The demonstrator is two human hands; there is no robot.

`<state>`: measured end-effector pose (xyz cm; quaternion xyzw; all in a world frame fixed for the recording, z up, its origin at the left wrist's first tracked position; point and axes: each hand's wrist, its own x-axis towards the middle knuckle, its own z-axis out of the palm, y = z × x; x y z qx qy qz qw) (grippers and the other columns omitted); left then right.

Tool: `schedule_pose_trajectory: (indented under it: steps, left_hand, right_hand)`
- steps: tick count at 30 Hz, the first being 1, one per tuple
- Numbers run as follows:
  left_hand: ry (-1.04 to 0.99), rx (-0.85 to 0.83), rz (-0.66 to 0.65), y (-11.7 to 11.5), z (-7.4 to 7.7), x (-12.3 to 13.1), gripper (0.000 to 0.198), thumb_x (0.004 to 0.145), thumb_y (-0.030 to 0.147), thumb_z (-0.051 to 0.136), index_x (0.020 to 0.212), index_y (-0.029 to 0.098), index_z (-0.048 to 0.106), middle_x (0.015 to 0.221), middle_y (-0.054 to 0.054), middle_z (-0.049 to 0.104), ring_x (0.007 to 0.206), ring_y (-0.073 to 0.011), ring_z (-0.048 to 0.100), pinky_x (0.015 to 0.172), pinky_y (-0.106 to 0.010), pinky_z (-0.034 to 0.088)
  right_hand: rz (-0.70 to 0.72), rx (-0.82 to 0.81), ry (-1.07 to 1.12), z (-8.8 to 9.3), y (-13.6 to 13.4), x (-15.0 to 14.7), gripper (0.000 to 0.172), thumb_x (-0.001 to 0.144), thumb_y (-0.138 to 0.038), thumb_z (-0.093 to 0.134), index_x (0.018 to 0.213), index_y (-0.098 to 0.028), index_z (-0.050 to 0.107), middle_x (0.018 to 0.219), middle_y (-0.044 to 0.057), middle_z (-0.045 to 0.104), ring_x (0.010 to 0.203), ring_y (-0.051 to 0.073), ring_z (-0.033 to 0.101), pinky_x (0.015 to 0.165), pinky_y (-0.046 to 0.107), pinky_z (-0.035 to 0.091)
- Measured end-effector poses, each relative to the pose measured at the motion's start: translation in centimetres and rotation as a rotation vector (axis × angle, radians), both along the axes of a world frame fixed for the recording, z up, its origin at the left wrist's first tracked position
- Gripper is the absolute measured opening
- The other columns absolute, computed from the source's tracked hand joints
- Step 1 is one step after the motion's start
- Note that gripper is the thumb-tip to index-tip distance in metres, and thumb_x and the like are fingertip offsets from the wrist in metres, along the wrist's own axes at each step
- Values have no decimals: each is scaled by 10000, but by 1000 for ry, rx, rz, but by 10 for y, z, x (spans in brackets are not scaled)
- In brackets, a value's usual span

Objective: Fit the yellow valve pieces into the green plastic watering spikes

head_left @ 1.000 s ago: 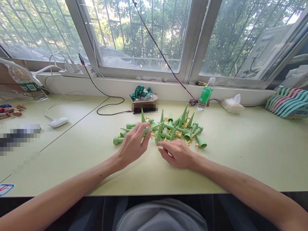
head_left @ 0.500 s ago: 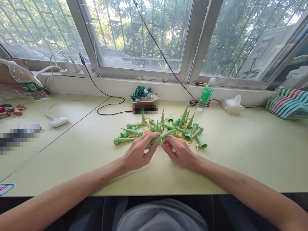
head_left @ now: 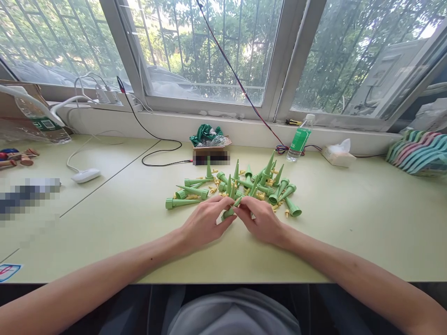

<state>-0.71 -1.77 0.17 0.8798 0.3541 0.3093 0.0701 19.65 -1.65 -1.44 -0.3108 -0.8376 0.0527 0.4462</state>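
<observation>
A green plastic plant-watering spike [head_left: 228, 214] is gripped between the thumb and fingers of my left hand [head_left: 203, 219]. My right hand [head_left: 262, 219] is closed at the same spike's narrow end, its thumb and fingertips pinched there. Part of the spike is covered by the fingers. Just beyond both hands lies a loose pile of similar green spikes [head_left: 184, 203], some standing on their wide ends and others on their sides. Small yellow plastic valve pieces [head_left: 287, 213] are scattered among them.
Behind the pile is a small box [head_left: 213, 148] with green wrapping. A water bottle [head_left: 299, 139] and a tissue pack [head_left: 338, 154] stand at the back right, near stacked pastel hangers [head_left: 417, 151]. A white mouse-like device [head_left: 85, 175] and a black cable [head_left: 164, 150] lie to the left.
The held spike has come down slightly and its tip is now between my right fingertips. My right fingers have drawn closer to my left hand.
</observation>
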Motion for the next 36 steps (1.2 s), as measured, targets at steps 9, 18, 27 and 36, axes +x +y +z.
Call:
schedule_pose_trajectory:
  steps: [9,18,27,36]
  left_hand:
    - [14,-88,-7,-1,10,2,105,917,292,590,948,201,633,888,-45,668,900,-209,614,784,-328,509]
    - [-143,69,22,15,18,-9,211,954,233,469,970,195,676,916,-61,732,952,-226,593,852,-380,515]
    - [175,130,322,39,4,-21,248,929,277,523,1055,164,705,1096,-107,739,1146,-317,562,1005,-496,390]
    - [207,40,312,42,-1,-23,296,945,282,480,1125,204,701,1269,-110,694,1294,-350,506,1153,-661,209]
  right_hand:
    - [16,-9,-31,2,-1,-1,183,1023,-270,456,864,-197,509,658,-24,545,528,99,444,527,224,348]
    - [-5,-12,-17,2,1,-1,179,1029,-270,439,883,-195,508,662,-25,546,515,97,432,521,220,337]
    - [6,-33,-107,1,2,-1,148,1015,-248,482,1098,-167,574,762,24,691,551,123,565,581,232,406]
    - [-29,-21,-152,-2,3,-1,236,999,-249,515,1191,-133,587,866,74,743,625,160,645,624,259,463]
